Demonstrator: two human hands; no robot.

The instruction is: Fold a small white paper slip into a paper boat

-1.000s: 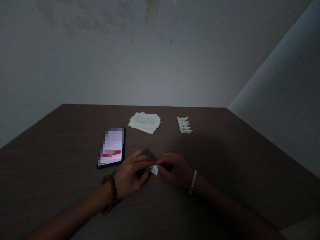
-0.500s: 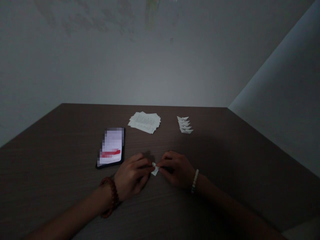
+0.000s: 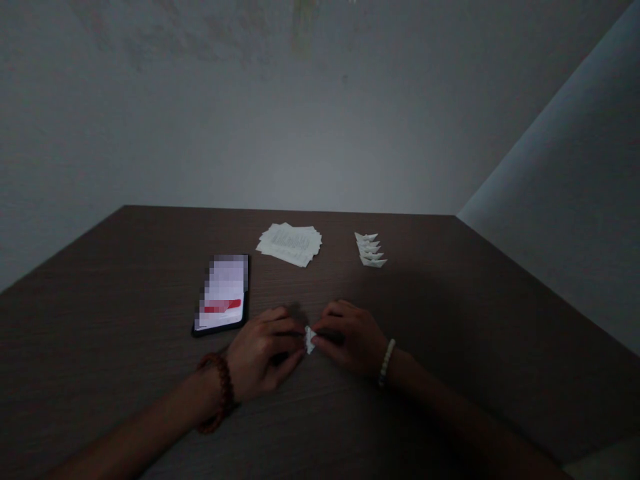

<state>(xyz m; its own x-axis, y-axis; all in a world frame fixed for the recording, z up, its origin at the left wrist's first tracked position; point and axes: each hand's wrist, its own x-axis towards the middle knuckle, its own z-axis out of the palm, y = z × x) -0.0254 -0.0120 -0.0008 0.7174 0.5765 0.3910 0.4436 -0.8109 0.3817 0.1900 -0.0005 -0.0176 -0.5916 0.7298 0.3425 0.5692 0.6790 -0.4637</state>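
Note:
A small piece of folded white paper (image 3: pixel 310 340) stands pinched between the fingertips of both hands, low in the middle of the view. My left hand (image 3: pixel 263 350) grips it from the left, and my right hand (image 3: pixel 347 340) grips it from the right. My fingers hide part of the paper. A brown bead bracelet (image 3: pixel 219 392) circles my left wrist, and a white bead bracelet (image 3: pixel 385 362) circles my right wrist.
On the dark wood-grain table (image 3: pixel 425 313) lie a smartphone (image 3: pixel 221 293) with a lit, pixelated screen, a loose stack of printed paper slips (image 3: pixel 289 245), and a row of several small folded paper boats (image 3: pixel 370 250). Grey walls rise behind the table.
The small paper has become narrower and more tightly folded between my fingertips. My hands have drawn slightly closer around it. The phone, paper stack and boats stay in place.

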